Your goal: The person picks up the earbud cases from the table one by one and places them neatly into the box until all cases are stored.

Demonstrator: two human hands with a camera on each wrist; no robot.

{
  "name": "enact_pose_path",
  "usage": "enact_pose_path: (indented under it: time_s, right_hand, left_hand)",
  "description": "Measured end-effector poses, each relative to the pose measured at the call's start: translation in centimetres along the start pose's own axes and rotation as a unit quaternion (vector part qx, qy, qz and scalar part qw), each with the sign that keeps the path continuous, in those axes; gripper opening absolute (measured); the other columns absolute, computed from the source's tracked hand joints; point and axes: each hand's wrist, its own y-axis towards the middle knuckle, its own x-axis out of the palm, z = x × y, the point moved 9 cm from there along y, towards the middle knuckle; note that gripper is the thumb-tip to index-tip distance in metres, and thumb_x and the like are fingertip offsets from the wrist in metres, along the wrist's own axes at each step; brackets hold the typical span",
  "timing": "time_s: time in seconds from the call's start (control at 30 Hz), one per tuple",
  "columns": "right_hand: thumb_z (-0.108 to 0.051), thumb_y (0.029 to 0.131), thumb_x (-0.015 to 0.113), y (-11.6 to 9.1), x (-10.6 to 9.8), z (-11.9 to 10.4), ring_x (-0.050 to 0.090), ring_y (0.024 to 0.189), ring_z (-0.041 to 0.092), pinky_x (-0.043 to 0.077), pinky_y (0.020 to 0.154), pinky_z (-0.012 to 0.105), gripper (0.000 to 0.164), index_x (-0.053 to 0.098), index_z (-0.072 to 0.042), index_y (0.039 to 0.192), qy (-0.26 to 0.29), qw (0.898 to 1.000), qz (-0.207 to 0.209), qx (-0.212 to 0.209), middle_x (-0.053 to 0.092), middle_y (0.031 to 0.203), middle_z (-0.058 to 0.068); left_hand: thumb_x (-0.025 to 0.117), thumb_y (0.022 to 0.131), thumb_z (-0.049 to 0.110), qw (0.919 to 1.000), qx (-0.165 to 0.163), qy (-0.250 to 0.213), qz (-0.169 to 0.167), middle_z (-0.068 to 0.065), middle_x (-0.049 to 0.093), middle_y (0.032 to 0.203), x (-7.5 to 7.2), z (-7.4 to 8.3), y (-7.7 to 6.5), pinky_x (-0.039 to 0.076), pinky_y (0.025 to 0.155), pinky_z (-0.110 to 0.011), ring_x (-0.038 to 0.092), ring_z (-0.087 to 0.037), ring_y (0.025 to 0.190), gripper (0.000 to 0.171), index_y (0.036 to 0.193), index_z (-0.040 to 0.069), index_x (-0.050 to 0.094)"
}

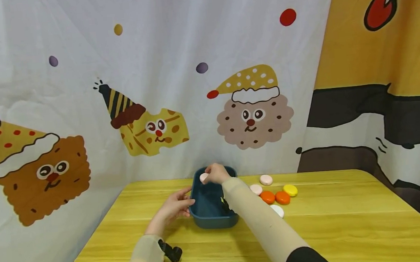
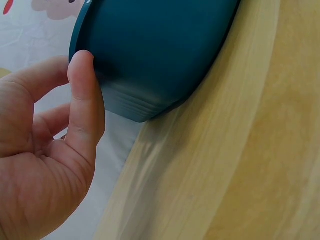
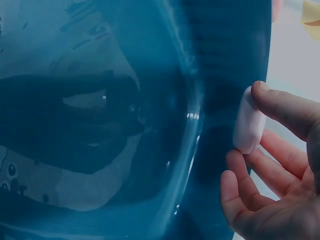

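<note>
A dark blue rounded rectangular plastic container point(image 1: 210, 213) stands on the table near its back edge. My left hand point(image 1: 174, 206) holds the container's left side, the thumb and index finger pinching its rim in the left wrist view. Over the far part of the container, my right hand point(image 1: 218, 174) pinches a pale pink round disc point(image 3: 248, 122) between thumb and fingers. Beneath that disc, the part of the container's inside seen in the right wrist view is smooth and shiny. My right forearm hides some of the container's right side.
Right of the container lie several round discs: pale pink point(image 1: 266, 179), orange point(image 1: 282, 197), yellow point(image 1: 290, 190) and white point(image 1: 277, 211). They rest on a yellow wood-grain table point(image 1: 332, 228). A printed cloth curtain point(image 1: 194, 25) hangs directly behind the table.
</note>
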Motion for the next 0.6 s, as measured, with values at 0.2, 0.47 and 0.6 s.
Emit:
enact_pose_path:
  time_s: [0.2,0.47,0.6]
  right_hand:
    - [-0.014,0.073,0.085,0.2,0.5,0.9,0.061,0.087,0.023,0.053,0.081,0.038,0.043,0.069,0.001,0.110,-0.013,1.000,0.000,0.006,0.066,0.101,0.010]
    - [-0.015,0.073,0.085,0.4,0.8,1.2,0.060,0.090,0.024,0.052,0.084,0.040,0.045,0.069,0.000,0.112,-0.017,1.000,0.004,0.005,0.066,0.104,0.011]
    - [-0.016,0.073,0.086,0.6,1.0,1.3,0.061,0.094,0.026,0.052,0.087,0.041,0.045,0.069,0.000,0.111,-0.033,0.999,0.001,0.000,0.067,0.106,0.012]
  left_hand:
    - [0.063,0.093,0.006,1.0000,-0.001,0.002,0.000,-0.008,0.049,0.088,0.0,-0.1,0.1,0.054,0.052,-0.024,0.055,-0.011,0.053,0.067,0.151,0.001,0.030]
    - [0.064,0.093,0.007,1.0000,-0.005,0.004,0.004,-0.008,0.050,0.089,0.0,0.0,0.1,0.054,0.052,-0.023,0.055,-0.011,0.054,0.067,0.151,0.002,0.030]
    - [0.060,0.095,0.006,0.9999,-0.005,0.009,0.002,-0.009,0.049,0.089,0.0,0.1,0.0,0.054,0.053,-0.023,0.055,-0.011,0.054,0.064,0.151,0.002,0.030]
